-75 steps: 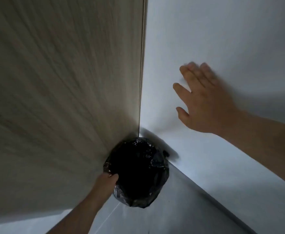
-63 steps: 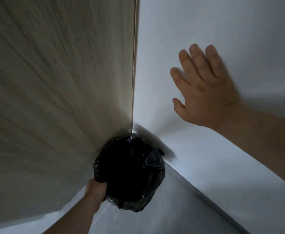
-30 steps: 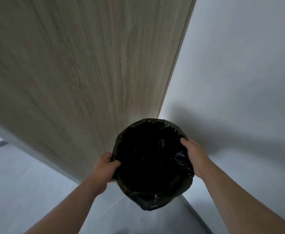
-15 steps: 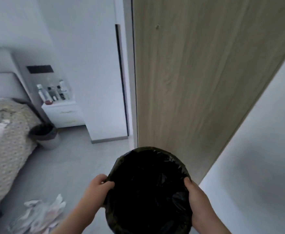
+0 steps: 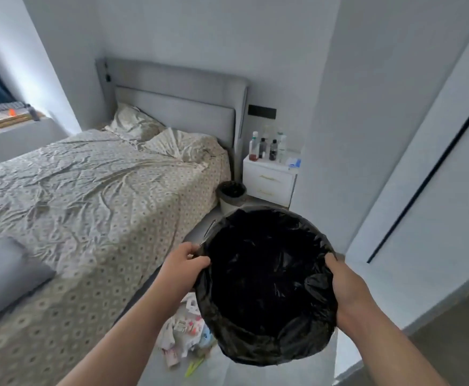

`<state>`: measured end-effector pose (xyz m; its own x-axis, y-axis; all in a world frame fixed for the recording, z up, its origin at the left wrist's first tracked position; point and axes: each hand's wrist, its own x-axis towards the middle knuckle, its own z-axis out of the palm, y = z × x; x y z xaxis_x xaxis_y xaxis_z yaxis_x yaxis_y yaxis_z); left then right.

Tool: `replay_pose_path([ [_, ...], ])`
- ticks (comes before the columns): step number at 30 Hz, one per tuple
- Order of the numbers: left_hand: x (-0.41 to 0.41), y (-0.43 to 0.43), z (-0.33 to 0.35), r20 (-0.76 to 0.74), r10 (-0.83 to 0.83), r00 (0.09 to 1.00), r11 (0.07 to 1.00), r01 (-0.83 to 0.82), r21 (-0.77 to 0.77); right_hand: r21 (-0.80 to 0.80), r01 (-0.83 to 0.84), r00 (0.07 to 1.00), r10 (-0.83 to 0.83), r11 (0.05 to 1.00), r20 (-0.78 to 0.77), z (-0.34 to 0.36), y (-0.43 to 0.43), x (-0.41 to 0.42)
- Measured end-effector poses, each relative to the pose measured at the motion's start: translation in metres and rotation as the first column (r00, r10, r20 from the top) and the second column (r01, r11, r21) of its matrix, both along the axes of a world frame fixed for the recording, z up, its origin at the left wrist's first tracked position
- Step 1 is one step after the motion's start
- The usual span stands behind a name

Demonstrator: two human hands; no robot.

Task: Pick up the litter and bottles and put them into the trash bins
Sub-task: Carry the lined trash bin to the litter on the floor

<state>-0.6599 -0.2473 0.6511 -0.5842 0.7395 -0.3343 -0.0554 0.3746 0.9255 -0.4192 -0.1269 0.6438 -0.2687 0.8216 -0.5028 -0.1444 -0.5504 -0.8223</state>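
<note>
bin liner (image 5: 266, 277): black | bedsheet (image 5: 94, 190): beige, ring-patterned | nightstand (image 5: 269, 179): white

Floor aisle (image 5: 258, 203) beside the bed (image 5: 102, 190) is open, except litter (image 5: 184, 334) and a second bin (image 5: 232, 196).

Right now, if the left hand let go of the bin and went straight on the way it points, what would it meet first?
Probably the bed's side edge. The left hand, gripping the black-lined bin, points forward along the bed towards the second bin. Depth is unclear, so it might pass beside the bed.
</note>
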Motion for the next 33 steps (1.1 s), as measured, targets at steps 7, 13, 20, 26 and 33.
replay_pose_path([
  [7, -0.107, -0.014, 0.008, -0.01, 0.184, 0.983, 0.982, -0.183, 0.045, -0.003, -0.16, 0.987, 0.16, 0.987, -0.008, -0.002, 0.025, -0.126],
  [13, -0.168, 0.011, 0.001, -0.01, 0.289, 0.957, 0.956, -0.289, 0.051, 0.004, -0.219, 0.976, 0.219, 0.976, 0.005, 0.002, 0.066, -0.209],
  [20, -0.236, 0.059, 0.0, -0.07, 0.375, 0.925, 0.927, -0.375, 0.009, -0.026, -0.306, 0.952, 0.305, 0.952, -0.027, -0.01, 0.133, -0.306],
  [26, -0.292, 0.082, 0.005, -0.084, 0.439, 0.895, 0.897, -0.441, -0.015, -0.06, -0.363, 0.931, 0.358, 0.93, -0.075, -0.009, 0.165, -0.369],
  [33, -0.364, 0.124, 0.009, -0.099, 0.359, 0.928, 0.932, -0.363, -0.023, -0.035, -0.282, 0.958, 0.28, 0.959, -0.056, -0.009, 0.194, -0.425],
])
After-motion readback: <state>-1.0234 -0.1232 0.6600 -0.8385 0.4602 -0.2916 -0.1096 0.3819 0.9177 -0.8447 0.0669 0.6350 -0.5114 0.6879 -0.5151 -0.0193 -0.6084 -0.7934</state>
